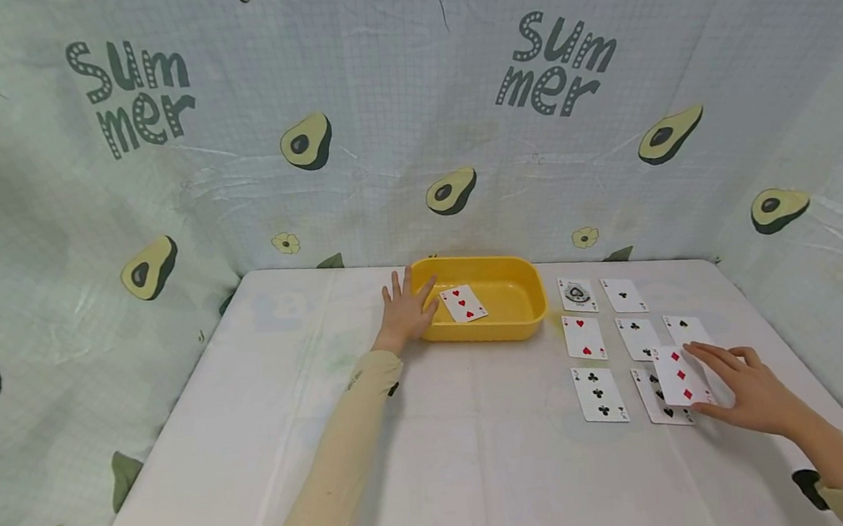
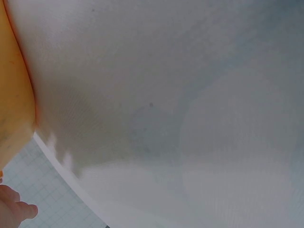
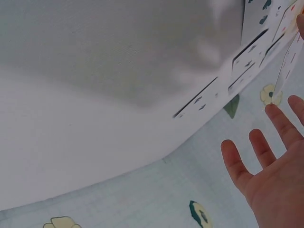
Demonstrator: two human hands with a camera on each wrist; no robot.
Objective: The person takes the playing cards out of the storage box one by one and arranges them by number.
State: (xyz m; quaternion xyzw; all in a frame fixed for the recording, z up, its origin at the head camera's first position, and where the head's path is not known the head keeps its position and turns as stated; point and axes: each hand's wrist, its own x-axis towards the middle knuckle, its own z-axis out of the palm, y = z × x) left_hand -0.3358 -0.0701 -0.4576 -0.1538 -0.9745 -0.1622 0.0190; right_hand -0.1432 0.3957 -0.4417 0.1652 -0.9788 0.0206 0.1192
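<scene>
Now the left hand (image 1: 405,310) rests with straight, spread fingers against the left end of the yellow tub (image 1: 524,321), which stands at the far middle of the white table (image 1: 440,478). Inside the tub lies one red heart card (image 1: 463,303), face up. Meanwhile the right hand (image 1: 749,391) holds a red diamond card (image 1: 681,376) at the right side of the table, thumb and fingers at its edges, slightly above a black card (image 1: 659,402). Other cards lie in rows near it, among them a red heart card (image 1: 584,337) and a club card (image 1: 599,394).
</scene>
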